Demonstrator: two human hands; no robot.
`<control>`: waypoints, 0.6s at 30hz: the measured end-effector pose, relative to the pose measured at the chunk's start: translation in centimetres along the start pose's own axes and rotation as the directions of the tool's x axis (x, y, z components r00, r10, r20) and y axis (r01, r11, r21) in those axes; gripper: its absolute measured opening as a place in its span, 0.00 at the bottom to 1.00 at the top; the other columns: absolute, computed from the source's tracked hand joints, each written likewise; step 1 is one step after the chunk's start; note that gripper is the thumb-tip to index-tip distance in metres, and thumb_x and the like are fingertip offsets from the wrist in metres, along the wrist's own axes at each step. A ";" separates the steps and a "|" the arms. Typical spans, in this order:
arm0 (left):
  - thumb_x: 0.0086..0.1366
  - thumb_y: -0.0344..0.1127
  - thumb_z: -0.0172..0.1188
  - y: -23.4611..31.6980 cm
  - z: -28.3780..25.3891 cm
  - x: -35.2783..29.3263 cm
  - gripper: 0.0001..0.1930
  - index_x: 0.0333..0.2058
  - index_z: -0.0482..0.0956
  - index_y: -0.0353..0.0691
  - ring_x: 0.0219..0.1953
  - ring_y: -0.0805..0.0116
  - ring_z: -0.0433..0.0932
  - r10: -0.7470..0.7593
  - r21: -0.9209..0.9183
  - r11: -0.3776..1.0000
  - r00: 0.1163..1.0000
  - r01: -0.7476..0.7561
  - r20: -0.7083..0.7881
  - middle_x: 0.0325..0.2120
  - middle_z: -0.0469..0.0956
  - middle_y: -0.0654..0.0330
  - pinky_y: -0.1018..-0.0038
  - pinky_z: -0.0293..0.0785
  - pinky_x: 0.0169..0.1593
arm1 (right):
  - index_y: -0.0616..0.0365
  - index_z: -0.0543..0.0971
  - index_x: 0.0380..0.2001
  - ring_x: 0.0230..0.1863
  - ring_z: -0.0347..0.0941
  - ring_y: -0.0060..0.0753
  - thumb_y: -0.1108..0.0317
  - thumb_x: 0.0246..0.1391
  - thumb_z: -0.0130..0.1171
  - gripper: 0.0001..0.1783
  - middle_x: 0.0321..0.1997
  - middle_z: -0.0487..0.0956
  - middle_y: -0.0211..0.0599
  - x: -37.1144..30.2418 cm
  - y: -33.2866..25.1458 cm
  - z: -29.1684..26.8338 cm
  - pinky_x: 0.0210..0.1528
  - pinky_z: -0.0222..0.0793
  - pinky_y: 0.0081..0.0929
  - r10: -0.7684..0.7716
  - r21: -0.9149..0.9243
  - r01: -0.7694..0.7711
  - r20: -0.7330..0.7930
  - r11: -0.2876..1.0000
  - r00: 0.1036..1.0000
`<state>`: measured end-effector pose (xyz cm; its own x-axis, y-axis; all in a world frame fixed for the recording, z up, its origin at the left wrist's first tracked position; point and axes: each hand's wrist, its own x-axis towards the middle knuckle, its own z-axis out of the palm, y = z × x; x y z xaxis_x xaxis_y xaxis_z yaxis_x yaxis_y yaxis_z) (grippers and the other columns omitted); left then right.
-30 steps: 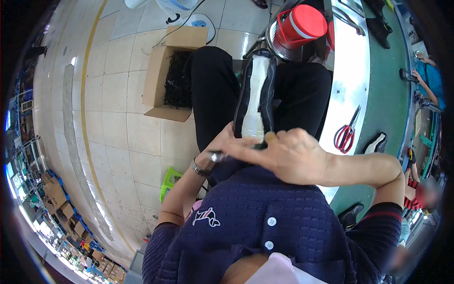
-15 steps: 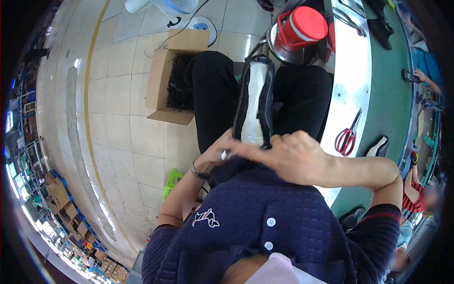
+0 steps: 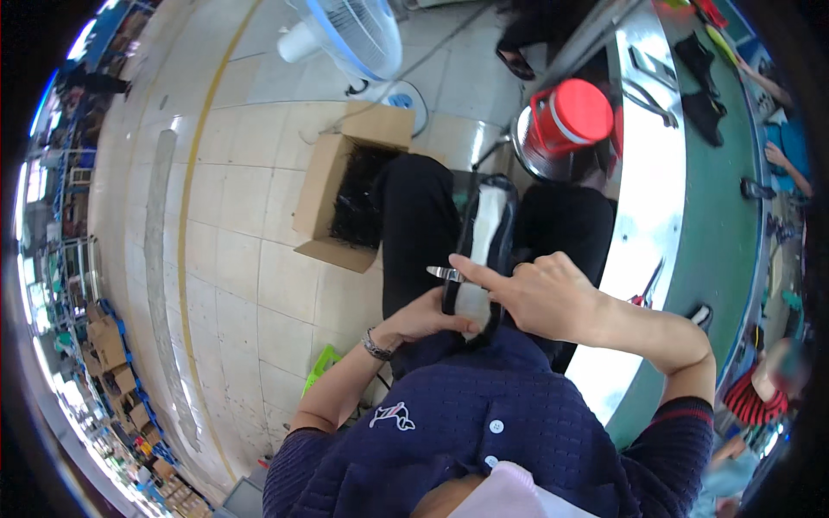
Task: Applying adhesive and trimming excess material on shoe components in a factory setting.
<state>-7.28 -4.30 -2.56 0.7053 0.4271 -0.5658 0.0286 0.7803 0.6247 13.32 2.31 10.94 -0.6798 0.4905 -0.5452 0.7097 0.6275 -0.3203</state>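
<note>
The black shoe (image 3: 494,200) with the white sole lies sole up over my lap, between my thighs, one end toward my belly and the other pointing away from me; my left hand (image 3: 425,319) is partly closed on the near end, thumb over the sole, fingers along its left side; my right hand (image 3: 553,293) is above the sole, forefinger stretched out to the left and the other fingers curled; a small metal tool (image 3: 445,274) sits at that forefinger, its full shape hidden.

To my right runs the worktop (image 3: 643,198), bright metal along its left edge, green beyond; red-handled scissors (image 3: 644,296) lie near the metal's right edge, partly covered by my forearm; another white-soled shoe (image 3: 703,316) rests by the left edge of the green part; dark shoe pieces (image 3: 706,116) lie toward its far end.

Past my right knee, just left of the worktop's left edge, a red container (image 3: 580,112) stands on a round metal stool (image 3: 525,154); on the floor (image 3: 289,203) beside my left knee is an open cardboard box (image 3: 318,186) holding black scraps (image 3: 354,194); a fan (image 3: 358,34) stands beyond it.
</note>
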 end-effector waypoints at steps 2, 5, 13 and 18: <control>0.55 0.33 0.72 0.3 0.2 0.0 0.27 0.52 0.72 0.34 0.48 0.72 0.75 0.056 0.020 0.998 0.998 -0.056 -0.019 0.45 0.78 0.60 0.74 0.70 0.54 | 0.37 0.49 0.71 0.15 0.74 0.42 0.65 0.58 0.54 0.40 0.16 0.76 0.38 0.3 1.0 -0.5 0.16 0.67 0.35 -0.008 0.073 0.032 -0.317 0.997 0.949; 0.54 0.32 0.72 0.1 -0.2 -0.5 0.28 0.52 0.72 0.34 0.48 0.71 0.75 0.044 -0.100 0.994 0.999 -0.045 -0.013 0.45 0.78 0.60 0.74 0.70 0.54 | 0.36 0.53 0.69 0.18 0.75 0.47 0.62 0.60 0.53 0.36 0.17 0.77 0.41 1.9 2.6 -1.3 0.21 0.69 0.40 0.073 0.101 -0.036 -0.392 0.994 0.917; 0.61 0.41 0.66 3.8 -1.3 2.7 0.53 0.71 0.31 0.50 0.63 0.68 0.59 0.177 -0.164 0.967 0.978 -0.194 -0.113 0.66 0.53 0.60 0.69 0.58 0.64 | 0.36 0.58 0.67 0.25 0.77 0.54 0.60 0.58 0.54 0.34 0.21 0.78 0.47 0.9 4.7 0.4 0.30 0.71 0.47 0.162 0.151 -0.101 -0.479 0.983 0.862; 0.53 0.45 0.72 4.9 -0.4 4.1 0.56 0.70 0.39 0.42 0.61 0.66 0.58 0.105 -0.042 0.993 0.994 -0.107 -0.038 0.62 0.58 0.56 0.70 0.57 0.63 | 0.60 0.67 0.60 0.20 0.75 0.34 0.58 0.64 0.49 0.25 0.19 0.76 0.38 -0.6 4.7 2.6 0.27 0.69 0.31 0.420 0.633 0.086 -0.603 0.770 0.678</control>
<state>-4.58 1.49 -2.02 0.6766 0.5242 -0.5171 -0.0772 0.7489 0.6582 17.56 3.34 7.73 -0.2745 0.9609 -0.0374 0.6050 0.1424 -0.7834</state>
